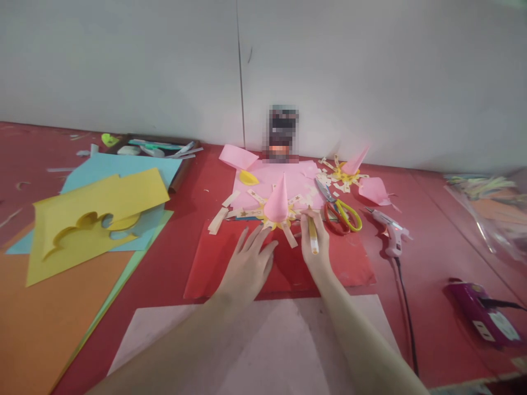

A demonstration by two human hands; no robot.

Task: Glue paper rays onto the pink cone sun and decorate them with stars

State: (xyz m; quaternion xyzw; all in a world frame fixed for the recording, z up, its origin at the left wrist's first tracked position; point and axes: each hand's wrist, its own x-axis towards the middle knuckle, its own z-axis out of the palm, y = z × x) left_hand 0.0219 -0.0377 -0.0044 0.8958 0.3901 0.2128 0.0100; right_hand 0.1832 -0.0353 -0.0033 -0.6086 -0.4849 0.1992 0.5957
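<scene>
A pink paper cone (277,202) stands upright on a yellow flower-shaped paper base, with pale star-printed strips (290,235) fanning out around it. Flat with its fingers spread, my left hand (250,262) rests at the near left edge of this piece. My right hand (316,247) grips a yellow pen with a white end (313,237), just right of the cone; its tip is hard to make out. Red-and-yellow-handled scissors (341,215) lie close by on the right. Beneath my hands is a red board (230,258).
A second cone piece (354,164) lies at the back right. The glue gun (394,233) and its cable are right, near a purple power strip (488,315). Coloured sheets (78,307) cover the left, before a tray of tools (177,178). A blurred device (283,131) leans on the wall.
</scene>
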